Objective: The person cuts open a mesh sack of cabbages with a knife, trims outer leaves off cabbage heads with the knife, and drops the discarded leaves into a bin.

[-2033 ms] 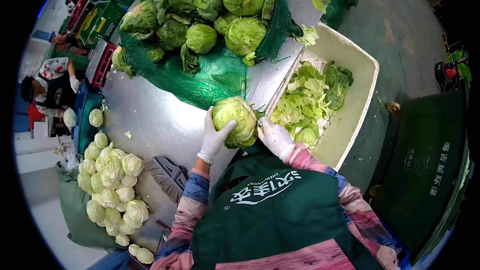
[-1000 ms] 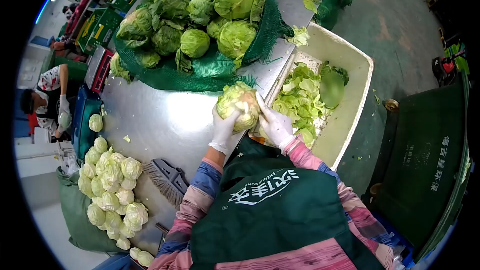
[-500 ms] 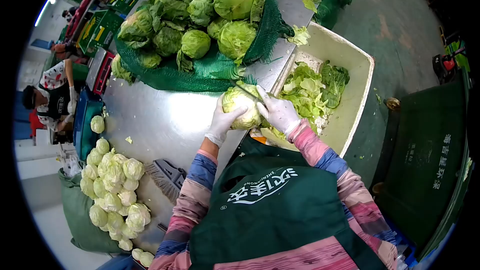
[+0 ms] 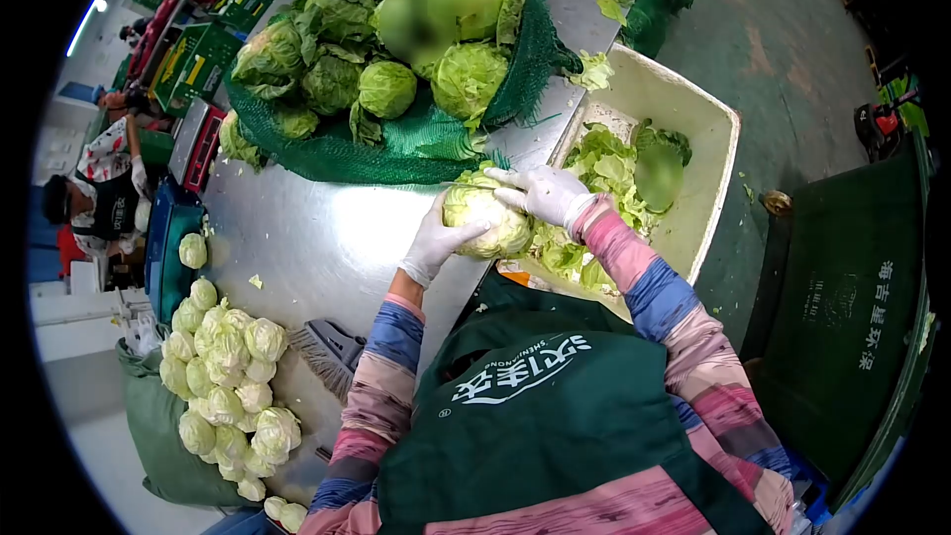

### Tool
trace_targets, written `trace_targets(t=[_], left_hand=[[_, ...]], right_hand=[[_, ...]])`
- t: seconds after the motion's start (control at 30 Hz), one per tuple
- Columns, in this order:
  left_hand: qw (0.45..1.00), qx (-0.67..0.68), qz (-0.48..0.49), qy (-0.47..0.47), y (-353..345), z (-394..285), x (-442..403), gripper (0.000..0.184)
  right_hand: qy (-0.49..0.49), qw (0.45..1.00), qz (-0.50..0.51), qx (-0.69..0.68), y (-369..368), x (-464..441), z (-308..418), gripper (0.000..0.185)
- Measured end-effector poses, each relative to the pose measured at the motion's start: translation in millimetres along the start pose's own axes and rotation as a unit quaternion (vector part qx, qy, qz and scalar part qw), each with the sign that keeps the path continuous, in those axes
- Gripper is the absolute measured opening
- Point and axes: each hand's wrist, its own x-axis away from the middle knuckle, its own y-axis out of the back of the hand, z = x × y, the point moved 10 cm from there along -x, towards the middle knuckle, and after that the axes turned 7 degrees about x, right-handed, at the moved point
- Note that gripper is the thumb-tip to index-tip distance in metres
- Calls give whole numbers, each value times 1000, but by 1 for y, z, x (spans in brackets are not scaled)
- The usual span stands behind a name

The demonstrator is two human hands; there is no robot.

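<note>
My gloved left hand [image 4: 434, 243] grips a pale green cabbage [image 4: 487, 221] from its left side, over the table's front edge. In my gloved right hand [image 4: 547, 193] is a knife [image 4: 471, 185], its thin blade lying across the top of the cabbage; the handle is hidden in the fingers. Just beyond both hands, a green mesh sack [image 4: 386, 160] lies opened on the metal table [image 4: 297, 228] with several leafy cabbages [image 4: 386, 89] in it. To the right, a white bin [image 4: 715, 188] holds loose cut leaves [image 4: 606, 163].
Trimmed cabbages [image 4: 228, 357] are piled at the table's left, near a brush [image 4: 332, 352]. A red scale [image 4: 203, 144] stands behind a blue one. A co-worker [image 4: 99, 188] is at the far left. A large dark green bin [image 4: 842, 307] stands right.
My right hand has shifted slightly, and the knife blade now lies flatter across the cabbage top. The cabbage has turned a little in my left hand. The co-worker's arm has moved.
</note>
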Motion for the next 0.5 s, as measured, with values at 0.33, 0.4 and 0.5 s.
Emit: trace_targets(t=[0.33,0.4,0.5], left_hand=[[991,100,-88,13,19,33,23,75],[985,123,-116,36,15,38,26,74],[974,122,-189,33,10,33,25,79]], right_hand=[[-231,964,-129,29,-46,31,-156,46],[-295,938,-174,-52,-41,49,-134,52],[-187,949,-218,-131,-44,50,-65,55]])
